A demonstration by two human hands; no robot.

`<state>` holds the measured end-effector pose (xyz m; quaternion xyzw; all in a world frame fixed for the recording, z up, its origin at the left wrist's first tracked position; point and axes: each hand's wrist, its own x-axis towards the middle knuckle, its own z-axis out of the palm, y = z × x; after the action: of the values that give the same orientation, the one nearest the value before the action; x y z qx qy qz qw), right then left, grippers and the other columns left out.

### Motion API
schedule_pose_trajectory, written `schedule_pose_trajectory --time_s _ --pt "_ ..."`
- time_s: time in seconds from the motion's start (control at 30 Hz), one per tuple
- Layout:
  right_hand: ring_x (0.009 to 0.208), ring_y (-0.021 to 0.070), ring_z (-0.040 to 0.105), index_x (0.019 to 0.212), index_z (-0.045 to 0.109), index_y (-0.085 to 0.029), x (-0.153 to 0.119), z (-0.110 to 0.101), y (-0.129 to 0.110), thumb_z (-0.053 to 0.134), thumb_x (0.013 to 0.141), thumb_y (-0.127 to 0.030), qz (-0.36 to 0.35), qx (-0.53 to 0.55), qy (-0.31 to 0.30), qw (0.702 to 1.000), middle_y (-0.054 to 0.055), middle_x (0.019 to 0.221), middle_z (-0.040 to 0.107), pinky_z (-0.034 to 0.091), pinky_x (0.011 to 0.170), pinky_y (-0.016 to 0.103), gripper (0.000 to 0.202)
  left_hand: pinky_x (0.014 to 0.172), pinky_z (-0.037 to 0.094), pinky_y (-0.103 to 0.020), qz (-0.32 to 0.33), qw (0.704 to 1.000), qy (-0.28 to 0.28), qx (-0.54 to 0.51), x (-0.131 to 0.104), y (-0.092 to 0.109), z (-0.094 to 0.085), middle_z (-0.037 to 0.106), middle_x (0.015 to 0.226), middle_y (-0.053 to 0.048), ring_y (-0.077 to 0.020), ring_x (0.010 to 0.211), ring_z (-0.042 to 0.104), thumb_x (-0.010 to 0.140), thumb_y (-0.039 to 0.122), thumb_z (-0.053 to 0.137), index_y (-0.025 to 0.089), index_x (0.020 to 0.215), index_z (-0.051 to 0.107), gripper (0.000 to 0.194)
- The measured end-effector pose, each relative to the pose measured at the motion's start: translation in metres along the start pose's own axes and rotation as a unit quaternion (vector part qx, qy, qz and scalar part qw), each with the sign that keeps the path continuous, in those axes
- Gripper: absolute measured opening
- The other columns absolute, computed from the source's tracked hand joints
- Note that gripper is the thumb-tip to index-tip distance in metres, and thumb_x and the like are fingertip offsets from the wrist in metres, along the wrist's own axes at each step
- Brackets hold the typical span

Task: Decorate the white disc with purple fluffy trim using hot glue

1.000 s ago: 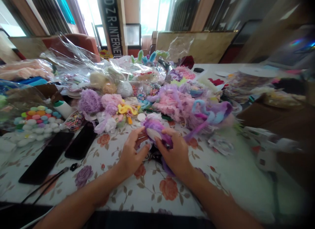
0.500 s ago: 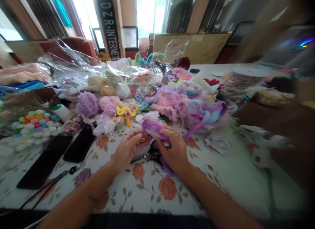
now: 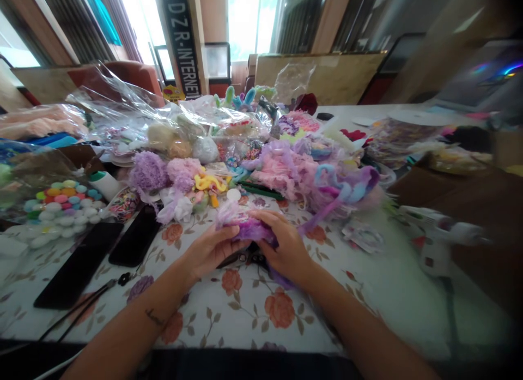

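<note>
A fluffy purple-and-magenta piece with pale lilac fuzz [image 3: 250, 229] lies crosswise between both hands, above the flowered tablecloth [image 3: 196, 320]. My left hand [image 3: 209, 250] holds its left end, thumb on top and fingers beneath. My right hand [image 3: 288, 248] grips the right end with its fingers curled over the top. Under the hands is a dark metal tool with a round pivot [image 3: 242, 258], mostly hidden, perhaps scissors. A purple fuzzy strand [image 3: 281, 279] hangs down by my right wrist. A white disc [image 3: 233, 194] and a dark green stick-like thing [image 3: 261, 190] lie just behind the piece.
Pink and lilac fluff [image 3: 281, 170] is heaped behind the hands. At left lie two black phone-like slabs [image 3: 79, 265] and a bag of coloured pom-poms [image 3: 61, 205]. A white glue gun [image 3: 435, 235] with a cord stands at right, beside a brown box [image 3: 449, 189].
The purple piece has come down and turned more level. My left hand, open beside it before, has closed on its left end. The green stick-like thing behind shows more.
</note>
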<state>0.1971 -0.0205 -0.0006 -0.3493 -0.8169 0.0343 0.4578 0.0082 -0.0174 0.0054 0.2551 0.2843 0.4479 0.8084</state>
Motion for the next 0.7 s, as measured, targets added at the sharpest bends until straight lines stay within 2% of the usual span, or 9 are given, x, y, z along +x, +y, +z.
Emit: schedule_pose_trajectory --time_s 0.1,0.2,0.3,0.37,0.47,0.5,0.57,0.63,0.7 --pt "0.123 0.0270 0.057 0.135 0.045 -0.024 0.000 0.000 0.002 0.057 0.083 -0.010 0.033 -0.045 -0.003 0.998 0.013 0.130 0.062 0.049 0.101 0.048 0.055 0.097 0.054 -0.035 0.012 1.000 0.027 0.004 0.002 -0.001 0.001 0.073 0.101 -0.004 -0.0185 0.098 0.069 0.077 0.008 0.070 0.019 0.110 0.066 0.035" --pt "0.126 0.0301 0.054 0.134 0.046 -0.023 -0.001 0.001 0.006 0.060 0.082 -0.016 0.107 -0.063 0.024 0.992 0.016 0.135 0.056 0.053 0.095 0.048 0.054 0.098 0.054 -0.037 0.040 0.998 0.057 0.001 0.004 0.000 0.003 0.074 0.099 -0.005 -0.0184 0.097 0.069 0.077 0.008 0.068 0.016 0.096 0.068 0.021" --pt "0.106 0.0282 0.065 0.126 0.052 -0.020 -0.001 0.002 0.011 0.059 0.078 -0.015 0.186 -0.051 0.046 0.980 0.018 0.132 0.055 0.058 0.079 0.042 0.049 0.099 0.055 -0.039 0.074 0.994 0.083 -0.004 0.004 0.002 0.004 0.073 0.091 -0.002 -0.0180 0.096 0.069 0.074 0.006 0.070 0.017 0.086 0.067 0.016" --pt "0.088 0.0240 0.068 0.116 0.059 -0.018 0.000 0.000 0.014 0.059 0.077 -0.015 0.228 -0.042 0.050 0.971 0.015 0.121 0.062 0.057 0.069 0.037 0.039 0.098 0.055 -0.039 0.098 0.991 0.096 -0.005 0.004 0.003 0.003 0.072 0.082 0.001 -0.0164 0.092 0.069 0.071 0.005 0.072 0.018 0.083 0.066 0.018" --pt "0.065 0.0192 0.066 0.093 0.066 -0.018 0.003 -0.005 0.011 0.060 0.081 -0.022 0.262 -0.007 0.021 0.965 0.005 0.081 0.071 0.051 0.057 0.030 0.014 0.097 0.055 -0.036 0.133 0.985 0.113 -0.003 0.007 0.004 0.001 0.070 0.078 0.004 -0.0134 0.085 0.069 0.070 0.005 0.074 0.019 0.087 0.066 0.024" --pt "0.060 0.0176 0.064 0.088 0.067 -0.018 0.004 -0.006 0.007 0.060 0.084 -0.025 0.259 0.009 0.011 0.966 0.001 0.070 0.069 0.049 0.055 0.028 0.010 0.096 0.056 -0.035 0.144 0.983 0.118 -0.007 0.008 0.004 0.001 0.070 0.078 0.004 -0.0130 0.084 0.068 0.070 0.004 0.073 0.019 0.090 0.066 0.026" --pt "0.054 0.0149 0.060 0.085 0.067 -0.018 0.004 -0.009 -0.003 0.058 0.088 -0.026 0.211 0.027 0.008 0.977 -0.001 0.061 0.065 0.046 0.052 0.025 0.012 0.092 0.057 -0.033 0.160 0.978 0.129 -0.026 0.011 0.005 0.000 0.070 0.079 0.004 -0.0128 0.084 0.069 0.070 0.003 0.073 0.019 0.091 0.065 0.027" --pt "0.055 0.0136 0.059 0.087 0.066 -0.018 0.002 -0.009 -0.016 0.055 0.090 -0.023 0.102 0.008 0.010 0.995 -0.001 0.062 0.064 0.045 0.053 0.025 0.012 0.085 0.059 -0.029 0.158 0.976 0.145 -0.045 0.013 0.006 -0.001 0.070 0.077 0.003 -0.0117 0.079 0.069 0.071 0.002 0.072 0.018 0.088 0.065 0.024" --pt "0.054 0.0130 0.056 0.089 0.064 -0.018 -0.002 -0.005 -0.030 0.053 0.092 -0.019 -0.027 -0.031 -0.023 0.999 -0.001 0.062 0.062 0.044 0.054 0.026 0.012 0.080 0.060 -0.025 0.133 0.977 0.156 -0.052 0.013 0.007 0.000 0.071 0.077 0.001 -0.0111 0.076 0.070 0.075 0.004 0.070 0.015 0.084 0.065 0.016"
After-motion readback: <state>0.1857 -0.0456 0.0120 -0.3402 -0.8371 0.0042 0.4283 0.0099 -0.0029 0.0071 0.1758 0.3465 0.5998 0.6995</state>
